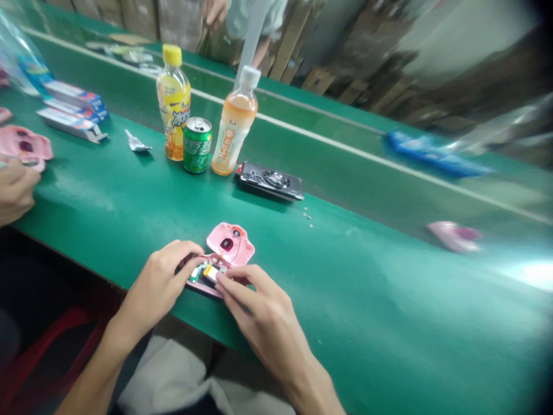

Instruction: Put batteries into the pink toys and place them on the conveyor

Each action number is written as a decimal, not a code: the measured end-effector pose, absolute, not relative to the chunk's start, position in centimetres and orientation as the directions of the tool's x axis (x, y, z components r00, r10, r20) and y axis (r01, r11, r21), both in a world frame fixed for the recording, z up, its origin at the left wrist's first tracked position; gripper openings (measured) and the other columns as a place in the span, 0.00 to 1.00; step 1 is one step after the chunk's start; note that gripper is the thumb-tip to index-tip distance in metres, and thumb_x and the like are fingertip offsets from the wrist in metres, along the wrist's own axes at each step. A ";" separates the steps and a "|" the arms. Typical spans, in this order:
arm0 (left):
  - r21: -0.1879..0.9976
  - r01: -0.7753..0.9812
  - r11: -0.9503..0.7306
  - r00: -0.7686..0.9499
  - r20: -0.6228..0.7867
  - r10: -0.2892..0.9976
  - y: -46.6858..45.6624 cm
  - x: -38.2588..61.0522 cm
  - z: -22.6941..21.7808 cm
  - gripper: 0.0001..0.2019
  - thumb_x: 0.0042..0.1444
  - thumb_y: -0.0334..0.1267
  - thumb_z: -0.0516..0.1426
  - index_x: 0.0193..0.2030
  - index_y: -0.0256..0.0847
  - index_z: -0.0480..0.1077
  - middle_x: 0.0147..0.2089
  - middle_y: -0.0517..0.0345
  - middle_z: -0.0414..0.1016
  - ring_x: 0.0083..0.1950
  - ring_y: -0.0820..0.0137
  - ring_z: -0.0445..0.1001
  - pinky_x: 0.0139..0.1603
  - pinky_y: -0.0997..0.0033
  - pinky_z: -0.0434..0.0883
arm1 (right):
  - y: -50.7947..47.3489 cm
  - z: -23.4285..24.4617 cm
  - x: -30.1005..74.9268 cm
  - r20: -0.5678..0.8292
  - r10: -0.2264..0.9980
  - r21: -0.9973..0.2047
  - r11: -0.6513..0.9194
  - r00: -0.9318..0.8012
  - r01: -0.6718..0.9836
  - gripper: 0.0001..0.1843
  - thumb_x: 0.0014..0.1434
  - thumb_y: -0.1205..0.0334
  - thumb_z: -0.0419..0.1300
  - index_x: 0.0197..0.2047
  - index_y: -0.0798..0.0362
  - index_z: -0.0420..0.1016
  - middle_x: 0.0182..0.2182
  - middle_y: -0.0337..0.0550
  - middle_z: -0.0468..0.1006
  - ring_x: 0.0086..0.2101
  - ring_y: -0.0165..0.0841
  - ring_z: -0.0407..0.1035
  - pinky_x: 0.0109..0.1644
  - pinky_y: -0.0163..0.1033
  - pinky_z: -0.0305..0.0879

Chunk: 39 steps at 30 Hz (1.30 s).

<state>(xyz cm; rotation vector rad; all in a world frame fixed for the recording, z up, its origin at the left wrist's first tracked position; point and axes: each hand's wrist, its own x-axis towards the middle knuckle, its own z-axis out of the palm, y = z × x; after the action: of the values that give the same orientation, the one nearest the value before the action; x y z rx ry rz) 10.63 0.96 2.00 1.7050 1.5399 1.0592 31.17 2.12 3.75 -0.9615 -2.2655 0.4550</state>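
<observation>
One left hand point(159, 285), one right hand point(259, 317), pink casing point(228, 245), green can point(197, 145), perhaps Sprite

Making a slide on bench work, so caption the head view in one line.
Left hand and right hand grip an opened pink plastic casing on a green workbench.

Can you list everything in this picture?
yellow-capped bottle: 1, yellow, behind the can
orange bottle: 1, orange, right of the can
can: 1, green, between the bottles
black device: 1, black, beside orange bottle
boxes: several, blue-white, far left
pink case: 1, pink, between the hands
pink pieces: 2, pink, far left, far right
blue bag: 1, blue, far right
bench: 1, green, under everything
co-worker's hand: 1, far left
left hand: 1, on pink case
right hand: 1, on pink case
</observation>
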 end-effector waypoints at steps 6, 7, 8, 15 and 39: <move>0.836 0.525 -0.161 0.014 0.181 0.983 0.8 10.7 1.9 0.08 0.72 0.40 0.54 0.46 0.48 0.75 0.47 0.63 0.80 0.48 0.69 0.77 0.50 0.72 0.67 | 2.1 3.5 30.7 0.427 0.682 -0.428 0.731 -0.594 0.532 0.12 0.74 0.70 0.53 0.46 0.55 0.79 0.39 0.47 0.76 0.37 0.34 0.72 0.41 0.36 0.74; 0.834 0.527 -0.163 0.015 0.182 0.983 0.7 10.7 2.0 0.08 0.72 0.40 0.54 0.46 0.48 0.75 0.47 0.63 0.80 0.48 0.69 0.77 0.50 0.72 0.68 | 2.0 3.6 30.7 0.430 0.679 -0.425 0.734 -0.596 0.530 0.12 0.73 0.70 0.53 0.46 0.56 0.79 0.39 0.47 0.75 0.36 0.34 0.72 0.40 0.36 0.74; 0.832 0.529 -0.165 0.018 0.184 0.983 0.7 10.7 2.0 0.08 0.72 0.39 0.53 0.46 0.48 0.75 0.47 0.64 0.79 0.48 0.69 0.77 0.50 0.72 0.68 | 2.0 3.6 30.6 0.430 0.678 -0.421 0.735 -0.596 0.531 0.12 0.73 0.71 0.53 0.45 0.56 0.78 0.39 0.47 0.75 0.37 0.34 0.72 0.40 0.36 0.73; 0.816 0.536 -0.213 0.030 0.234 0.972 0.6 10.6 1.8 0.07 0.72 0.39 0.54 0.48 0.49 0.75 0.47 0.65 0.79 0.49 0.71 0.76 0.52 0.73 0.69 | 1.9 3.4 30.5 0.375 0.674 -0.356 0.738 -0.636 0.573 0.13 0.74 0.71 0.51 0.46 0.55 0.77 0.40 0.47 0.73 0.37 0.35 0.70 0.40 0.38 0.73; 0.586 0.677 -0.445 0.213 0.422 0.881 -0.3 10.1 0.7 0.13 0.73 0.34 0.50 0.54 0.49 0.74 0.54 0.56 0.75 0.55 0.68 0.75 0.53 0.71 0.73 | -1.5 0.8 28.8 0.544 0.800 -0.329 0.481 -0.253 0.813 0.13 0.66 0.55 0.65 0.52 0.48 0.81 0.31 0.42 0.63 0.32 0.36 0.59 0.33 0.40 0.59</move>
<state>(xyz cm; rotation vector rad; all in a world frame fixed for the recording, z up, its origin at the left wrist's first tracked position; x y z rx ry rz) 10.14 -0.30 0.67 2.2157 1.4692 1.0620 28.82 -1.45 0.77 -1.3266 -2.0627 -0.0251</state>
